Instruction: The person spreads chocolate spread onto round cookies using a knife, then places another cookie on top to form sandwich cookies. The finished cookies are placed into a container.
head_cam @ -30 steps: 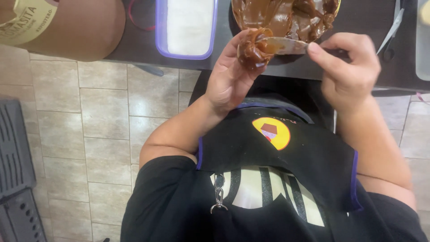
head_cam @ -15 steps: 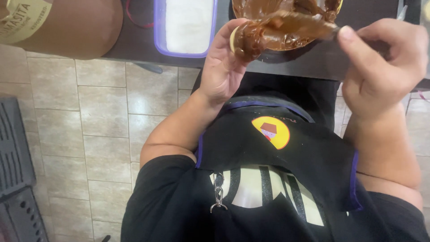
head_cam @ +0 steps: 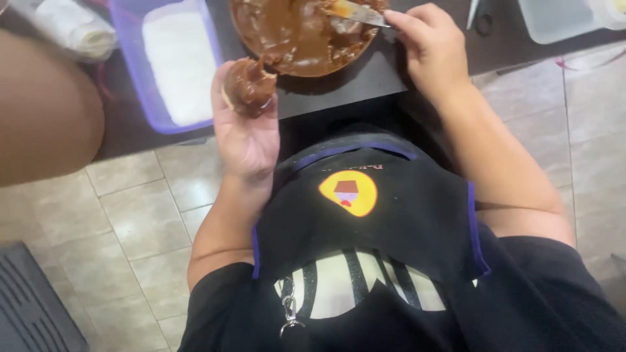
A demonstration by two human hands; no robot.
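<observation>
Chocolate-coated piece [head_cam: 250, 87] now sits alone in the left hand [head_cam: 244, 127], fingers cupped round it, just off the desk's [head_cam: 365, 81] near edge — the knife [head_cam: 357, 11] has gone back into the chocolate bowl [head_cam: 293, 39], right hand [head_cam: 430, 49] closed on its handle. Coating looks done. Purple tray [head_cam: 171, 62] close left; little free desk edge between.

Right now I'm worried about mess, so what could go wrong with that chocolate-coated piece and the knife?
The round chocolate-coated piece sits on the left hand's fingertips beyond the dark counter's edge; wet coating could drip onto the beige tiled floor or black apron.

The right hand holds the flat metal knife low over the brown bowl of melted chocolate; knuckles may smear.
</observation>
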